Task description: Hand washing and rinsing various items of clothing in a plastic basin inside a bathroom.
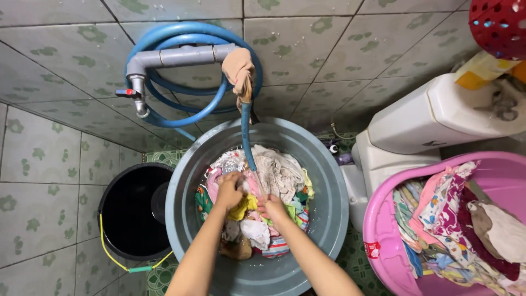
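Hands are washing clothes (274,175) in a grey tub (323,219).
Left hand (229,192) is squeezing yellow cloth (244,207); right hand (272,208) is gripping clothes beside it (hose (246,137) is hanging down just above).

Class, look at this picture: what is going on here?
A person is washing laundry by hand. Both the left hand and the right hand press into wet mixed clothes in a grey basin. A blue hose hangs into it. A black bucket and a pink tub of clothes stand alongside.
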